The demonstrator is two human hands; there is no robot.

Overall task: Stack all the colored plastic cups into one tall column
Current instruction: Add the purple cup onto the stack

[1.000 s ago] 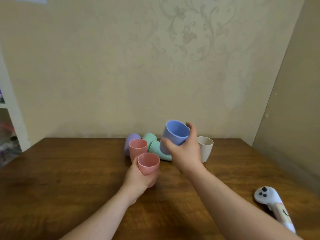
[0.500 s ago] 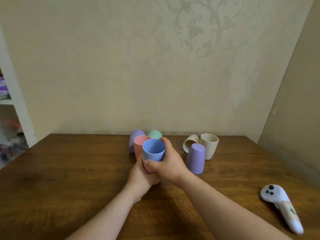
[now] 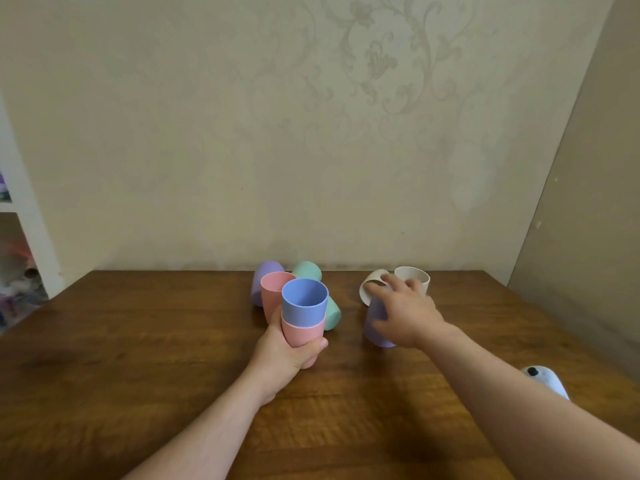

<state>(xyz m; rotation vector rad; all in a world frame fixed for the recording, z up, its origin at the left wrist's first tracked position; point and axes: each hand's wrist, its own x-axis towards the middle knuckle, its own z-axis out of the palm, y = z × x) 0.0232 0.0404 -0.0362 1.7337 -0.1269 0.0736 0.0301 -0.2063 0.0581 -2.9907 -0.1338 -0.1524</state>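
Note:
My left hand [image 3: 282, 358] grips a pink cup [image 3: 300, 332] with a blue cup [image 3: 304, 301] nested in it, held upright just above the table. Behind this pair stand another pink cup [image 3: 272, 295], a purple cup [image 3: 260, 284] and two green cups [image 3: 308, 270] [image 3: 333, 313], the nearer green one lying on its side. My right hand [image 3: 403, 311] rests with spread fingers over an upside-down purple cup [image 3: 375, 325] to the right; whether it grips the cup is unclear. Two cream cups sit behind it, one tipped [image 3: 370, 287] and one upright [image 3: 414, 276].
The wooden table [image 3: 138, 358] meets a patterned wall at its far edge. A white handheld controller [image 3: 547, 381] lies near the right edge, partly hidden by my right forearm. White shelving [image 3: 20, 237] stands beyond the table's left side.
My right hand set the blue cup into the pink cup held by my left hand, let go, and moved right onto the upside-down purple cup.

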